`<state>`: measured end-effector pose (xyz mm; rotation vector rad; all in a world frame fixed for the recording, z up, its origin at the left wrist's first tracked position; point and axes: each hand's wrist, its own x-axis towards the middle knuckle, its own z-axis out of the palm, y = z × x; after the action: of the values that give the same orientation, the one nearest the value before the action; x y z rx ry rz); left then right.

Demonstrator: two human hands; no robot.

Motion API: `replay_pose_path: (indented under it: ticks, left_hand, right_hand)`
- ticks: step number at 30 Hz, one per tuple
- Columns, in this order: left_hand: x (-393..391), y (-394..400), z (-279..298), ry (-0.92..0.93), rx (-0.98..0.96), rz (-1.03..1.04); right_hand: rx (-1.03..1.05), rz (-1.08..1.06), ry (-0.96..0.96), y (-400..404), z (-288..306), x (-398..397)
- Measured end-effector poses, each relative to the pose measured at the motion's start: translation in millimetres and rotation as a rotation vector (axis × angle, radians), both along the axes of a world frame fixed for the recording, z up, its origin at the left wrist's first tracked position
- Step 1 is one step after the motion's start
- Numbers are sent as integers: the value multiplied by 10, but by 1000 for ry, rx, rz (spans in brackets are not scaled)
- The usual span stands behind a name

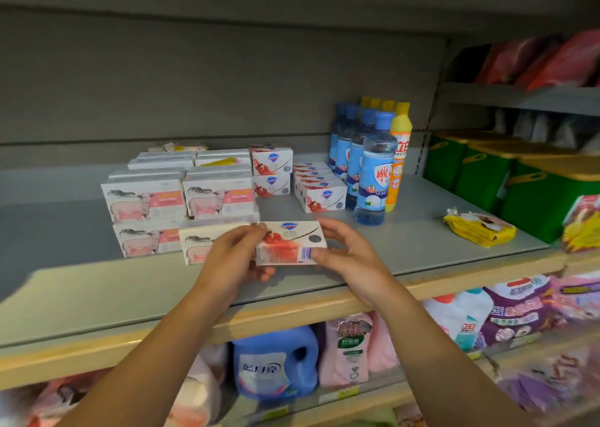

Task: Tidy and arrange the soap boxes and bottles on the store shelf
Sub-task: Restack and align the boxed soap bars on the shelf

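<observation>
Head view: soap box (290,243) between both hands' grip.

White pomegranate soap box (290,243) held level above shelf (422,241) front, barcode side facing out

Head view, close, down onto shelf (422,232)

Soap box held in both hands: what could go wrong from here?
1. The soap box is pinched by left hand and right hand over the shelf front; it could slip off.
2. Pushing it back may nudge the sheep-print boxes beside it.
</observation>
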<state>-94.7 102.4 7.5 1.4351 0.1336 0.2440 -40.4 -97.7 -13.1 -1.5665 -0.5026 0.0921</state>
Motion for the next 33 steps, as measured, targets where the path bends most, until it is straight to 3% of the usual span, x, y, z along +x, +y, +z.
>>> replay_pose_path:
  ticks: [4, 9, 16, 21, 33]
  left_hand:
    - [29, 10, -35, 47, 43, -25]
    - [61, 12, -30, 81, 89, -29]
    - [19, 23, -50, -75, -55, -46]
    - [-39, -10, -57, -180, 96, -55]
    - [-112, -43, -100, -462, 512, 24]
  right_hand:
    - [58, -98, 110, 29, -12, -8]
    - [13, -169, 104, 83, 39, -46]
    - [-24, -119, 55, 32, 65, -79]
    - [-141, -172, -65, 39, 68, -94]
    - [-257, -135, -125, 57, 75, -161]
